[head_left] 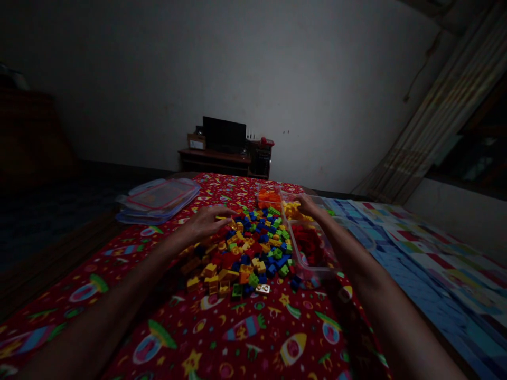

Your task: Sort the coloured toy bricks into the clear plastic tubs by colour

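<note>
A mixed pile of toy building bricks [247,248] in yellow, blue, green, red and orange lies on the red patterned cloth [273,327]. At the pile's left edge, my left hand [206,221] has its thumb and fingers closed on a yellow brick [224,217]. My right hand [307,205] is over the clear container of yellow bricks [291,210], fingers curled down; whatever they hold is hidden. Nearer me is a clear container with red bricks [307,245]. Farther away, another holds orange bricks [268,198].
Stacked clear lids [160,199] lie on the cloth's left side. To the right of the containers, partly behind my right arm, is another clear container [358,232]. A blue patchwork bedspread [420,264] lies at right. A monitor [224,133] stands on a far desk.
</note>
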A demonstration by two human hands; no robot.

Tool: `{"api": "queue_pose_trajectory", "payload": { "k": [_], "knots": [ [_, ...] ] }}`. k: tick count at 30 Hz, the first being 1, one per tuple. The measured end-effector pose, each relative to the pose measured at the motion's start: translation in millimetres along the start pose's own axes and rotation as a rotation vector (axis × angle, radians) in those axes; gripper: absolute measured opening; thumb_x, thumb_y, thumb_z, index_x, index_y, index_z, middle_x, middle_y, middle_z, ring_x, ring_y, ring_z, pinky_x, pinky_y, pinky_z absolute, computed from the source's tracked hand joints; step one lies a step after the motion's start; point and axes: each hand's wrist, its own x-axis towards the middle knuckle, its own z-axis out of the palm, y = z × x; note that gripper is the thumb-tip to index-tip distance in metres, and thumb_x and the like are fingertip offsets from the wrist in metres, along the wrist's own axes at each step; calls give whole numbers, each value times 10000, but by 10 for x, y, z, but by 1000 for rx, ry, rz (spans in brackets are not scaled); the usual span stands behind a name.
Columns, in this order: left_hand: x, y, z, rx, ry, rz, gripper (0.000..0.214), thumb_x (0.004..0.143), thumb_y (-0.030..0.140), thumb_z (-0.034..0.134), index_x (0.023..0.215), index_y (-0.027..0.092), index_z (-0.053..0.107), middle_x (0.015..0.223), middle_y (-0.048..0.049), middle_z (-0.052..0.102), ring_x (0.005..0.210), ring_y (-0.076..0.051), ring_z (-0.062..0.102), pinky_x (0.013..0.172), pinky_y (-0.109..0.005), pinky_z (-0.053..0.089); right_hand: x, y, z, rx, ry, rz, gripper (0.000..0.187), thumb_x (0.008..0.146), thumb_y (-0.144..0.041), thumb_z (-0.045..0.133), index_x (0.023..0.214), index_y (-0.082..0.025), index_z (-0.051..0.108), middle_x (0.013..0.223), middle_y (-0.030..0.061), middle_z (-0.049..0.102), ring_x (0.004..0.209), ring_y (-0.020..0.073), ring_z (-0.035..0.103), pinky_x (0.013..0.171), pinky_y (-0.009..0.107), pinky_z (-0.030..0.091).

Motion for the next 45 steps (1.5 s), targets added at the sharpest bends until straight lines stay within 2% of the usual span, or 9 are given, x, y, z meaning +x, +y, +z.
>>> {"api": "queue_pose_trajectory", "payload": {
  "k": [7, 11, 14, 17, 22, 30, 38, 42, 45],
  "knots": [
    [4, -140, -85, 37, -63, -46, 446, 770, 465, 505, 1045, 181, 710, 1118, -93, 712, 1004, -269, 653, 869, -353, 522, -313, -354, -206, 202, 99, -185, 448, 765, -28, 493, 1169, -129, 659, 925, 96, 720, 828, 170, 636, 743, 240, 451],
    [-5, -182, 76, 103, -181, 12, 404, 774, 379, 539, 1102, 192, 685, 1183, -85, 683, 1062, -260, 629, 907, -340, 494, -730, -821, -309, 401, -31, -294, 480, 708, 14, 504, 1135, -133, 665, 855, 63, 700, 739, 133, 609, 643, 200, 419],
    [-35, -120, 224, 155, -276, 150, 377, 763, 263, 568, 1121, 206, 671, 1176, -64, 682, 1088, -233, 610, 948, -317, 459, -975, -1103, -330, 370, -89, -306, 426, 742, -28, 522, 1118, -163, 670, 887, 64, 698, 762, 138, 609, 651, 207, 405],
    [-73, -54, 344, 208, -215, 223, 355, 774, 161, 522, 1087, 189, 687, 1111, -85, 690, 1052, -212, 611, 943, -303, 451, -1087, -1232, -248, 214, -122, -250, 326, 812, -103, 510, 1082, -182, 675, 912, 79, 697, 804, 162, 614, 684, 234, 402],
    [-74, -139, 412, 198, -110, 211, 297, 764, 186, 546, 1011, 193, 711, 1027, -95, 693, 961, -217, 627, 873, -308, 483, -1165, -1229, 6, 117, -99, -285, 312, 869, -229, 554, 1170, -180, 618, 1101, 121, 666, 1046, 211, 581, 862, 282, 403],
    [33, -276, 354, 146, -14, 195, 271, 777, 247, 538, 992, 190, 694, 1112, -96, 673, 1060, -247, 593, 948, -370, 452, -1177, -1102, 60, 352, 31, -320, 466, 811, -69, 578, 1268, -161, 556, 1222, 126, 619, 1140, 207, 542, 936, 294, 399],
    [-67, -61, 540, 99, -139, 339, 222, 815, 153, 483, 917, 181, 679, 947, -80, 659, 872, -201, 600, 791, -301, 470, -1151, -1061, -204, 406, -52, -195, 262, 771, -53, 558, 965, -141, 709, 919, 83, 705, 832, 170, 619, 708, 226, 429],
    [-93, -90, 562, 86, -104, 309, 205, 828, 177, 479, 956, 173, 638, 973, -84, 640, 886, -199, 588, 799, -300, 466, -1127, -1042, -184, 326, -126, -202, 124, 801, -117, 586, 794, -99, 709, 733, 63, 665, 676, 129, 553, 592, 210, 356],
    [-82, -98, 560, 126, -101, 292, 179, 838, 179, 451, 930, 161, 604, 968, -97, 624, 897, -204, 579, 818, -312, 465, -1108, -1029, -152, 205, -127, -183, 175, 852, -172, 567, 784, -84, 701, 733, 85, 649, 632, 114, 500, 573, 227, 316]
  ]
}}
